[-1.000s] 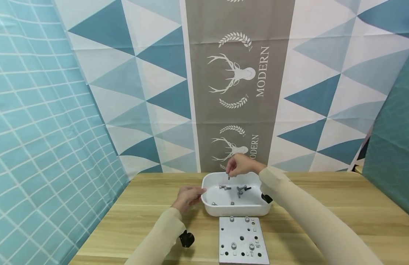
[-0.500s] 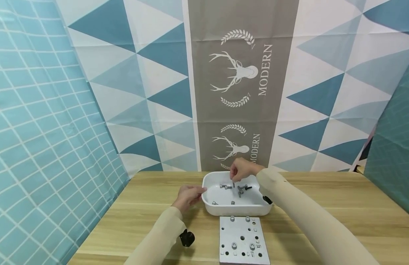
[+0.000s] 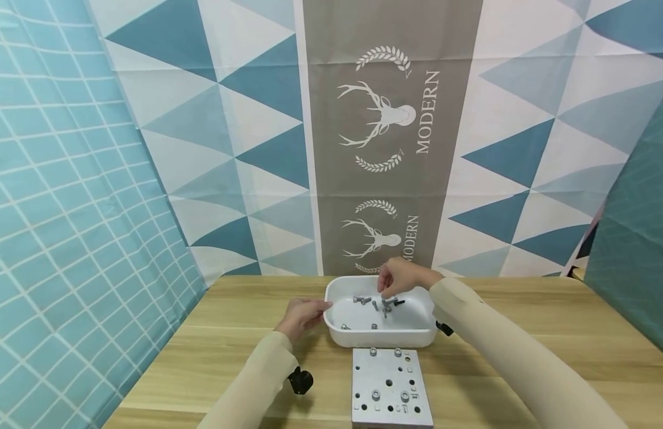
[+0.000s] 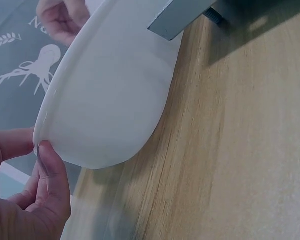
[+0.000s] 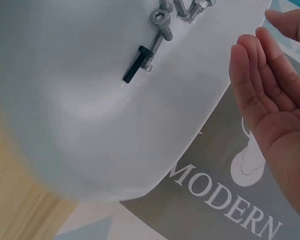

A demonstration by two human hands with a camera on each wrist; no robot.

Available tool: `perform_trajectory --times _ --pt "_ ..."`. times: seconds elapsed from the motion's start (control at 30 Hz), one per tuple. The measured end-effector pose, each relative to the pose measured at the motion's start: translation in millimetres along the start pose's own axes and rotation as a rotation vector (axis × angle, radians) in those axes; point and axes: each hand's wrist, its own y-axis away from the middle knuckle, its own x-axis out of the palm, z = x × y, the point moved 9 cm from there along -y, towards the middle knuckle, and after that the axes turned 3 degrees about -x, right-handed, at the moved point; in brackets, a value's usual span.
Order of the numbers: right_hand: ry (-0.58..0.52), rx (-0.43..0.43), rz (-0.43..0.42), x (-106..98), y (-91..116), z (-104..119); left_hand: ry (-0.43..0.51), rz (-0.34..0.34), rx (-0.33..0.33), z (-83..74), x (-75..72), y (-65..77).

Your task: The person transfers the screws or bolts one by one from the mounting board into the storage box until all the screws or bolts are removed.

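A white plastic tray (image 3: 382, 340) holds several silver socket-head bolts (image 3: 361, 300) and one black bolt (image 5: 136, 65). My left hand (image 3: 303, 316) pinches the tray's left rim between thumb and fingers, as the left wrist view shows up close on the tray wall (image 4: 110, 95). Over the back right part of the tray is my right hand (image 3: 405, 277). In the right wrist view its fingers (image 5: 250, 75) are gently bent, the thumb stands apart, and nothing is between them. A single silver bolt (image 3: 375, 305) lies just left of the bolt cluster below that hand.
In front of the tray lies a silver metal plate (image 3: 387, 375) with drilled holes and several bolts set in it. A bolt shaft (image 4: 213, 16) sticks out under the plate. The wooden table (image 3: 245, 333) meets a patterned curtain at the back.
The right hand has lowered into the tray, let go of a silver bolt there and shifted slightly right. The left hand stays at the rim.
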Motion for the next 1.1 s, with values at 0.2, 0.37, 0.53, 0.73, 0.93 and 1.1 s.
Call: perform_trajectory --times 0.2,0.37,0.53,0.73,0.93,1.1 --pt "-0.014 -0.070 -0.037 -4 21 17 -0.009 0.007 0.006 0.4 -1.8 -1.8" --pt "-0.022 -0.113 -0.115 -6 48 24 -0.015 0.029 0.006 4.2 -0.7 -4.8" --pt "-0.057 -0.108 -0.192 -4 79 25 -0.008 0.053 0.002 7.0 1.9 -7.3" --pt "-0.052 -0.045 -0.375 -7 113 28 -0.024 0.087 0.028 2.4 2.8 -1.3" --pt "-0.009 0.035 -0.538 -8 139 35 -0.090 0.141 0.092 -10.3 0.7 9.3" --pt "0.084 0.091 -0.662 -1 156 43 -0.143 0.133 0.152 -16.2 -4.8 22.5"
